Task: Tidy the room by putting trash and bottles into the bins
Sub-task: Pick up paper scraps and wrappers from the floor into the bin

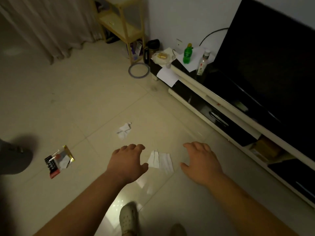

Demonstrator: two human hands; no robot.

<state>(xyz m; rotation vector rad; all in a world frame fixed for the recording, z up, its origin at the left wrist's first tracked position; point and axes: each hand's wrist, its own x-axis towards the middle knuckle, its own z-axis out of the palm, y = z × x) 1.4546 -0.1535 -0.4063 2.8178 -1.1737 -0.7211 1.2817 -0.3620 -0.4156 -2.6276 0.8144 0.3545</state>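
Feet: your pale shoe (128, 217) is at the bottom, on shiny floor tiles (76, 99).
L hand: your left hand (127, 163) is out over the floor. Fingers are spread & a bit bent. It holds nothing.
R hand: your right hand (201, 163) is the same, fingers apart, nothing in it.
Flat paper: a white paper (161, 160) lies on the floor btw your 2 hands, just beside your L thumb. Can't tell if you touch it.
Wrapper: a torn snack wrapper (58, 161) lies on the floor to the left, near a dark blurry shape (15, 154). Can't tell what that is.
Crumpled paper: a scrunched paper (124, 131) lies a bit further on, mid floor.
Bottles: a green bottle (187, 53) & a clear bottle (202, 63) stand up on the far end of the TV stand (213, 99), w/ loose paper sheets near them.
Bin: a see-through round tub (139, 70) w/ a purple rim sits on the floor at the end of the stand. Maybe a bin, can't tell.
Done: I think almost nothing yet. 3 bits of trash & 2 bottles are left.
Room: lots of open floor left & mid.
Edges: the long stand edge & the big TV (272, 65) run down your right side, so mind your R arm. Far off are the shelf (122, 23) legs & a curtain (42, 23).
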